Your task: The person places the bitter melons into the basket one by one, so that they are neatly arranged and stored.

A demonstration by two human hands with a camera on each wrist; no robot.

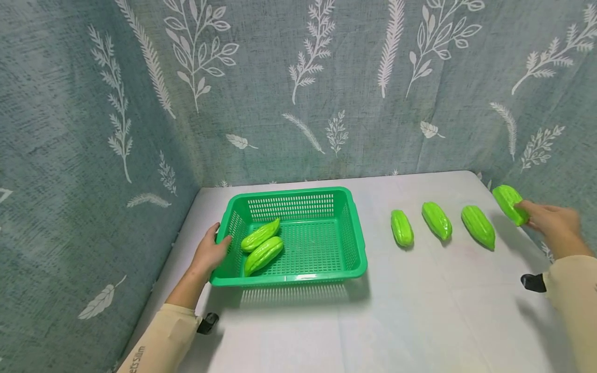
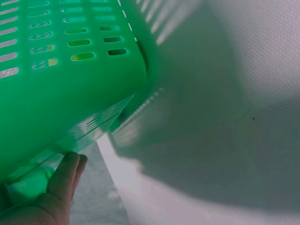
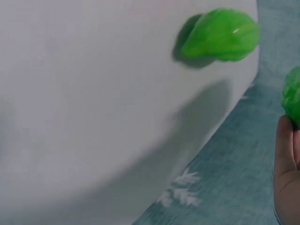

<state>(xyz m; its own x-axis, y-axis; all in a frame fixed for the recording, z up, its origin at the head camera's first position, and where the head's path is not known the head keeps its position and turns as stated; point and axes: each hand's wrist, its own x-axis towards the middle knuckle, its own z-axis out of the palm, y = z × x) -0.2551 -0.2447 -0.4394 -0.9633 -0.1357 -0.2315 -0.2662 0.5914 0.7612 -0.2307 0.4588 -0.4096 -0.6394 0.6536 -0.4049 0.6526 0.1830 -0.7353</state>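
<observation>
My left hand (image 1: 211,252) grips the left rim of a green plastic basket (image 1: 298,278), thumb over the inside edge. Two bright green bitter melons lie side by side in the basket's left part, the upper one (image 1: 260,235) tilted like the lower one (image 1: 264,256). At the far right, my right hand (image 1: 552,220) holds another bitter melon (image 1: 508,203) above the table's right edge. In the right wrist view, the fingers (image 3: 284,145) meet the lower end of that held melon (image 3: 292,96), partly cut off by the frame.
Three more bitter melons lie in a row on the white table (image 1: 420,311): a left one (image 1: 402,228), a middle one (image 1: 437,220) and a right one (image 1: 478,226) nearest my right hand. A grey-green leaf-patterned curtain (image 1: 364,129) surrounds the table's back and sides.
</observation>
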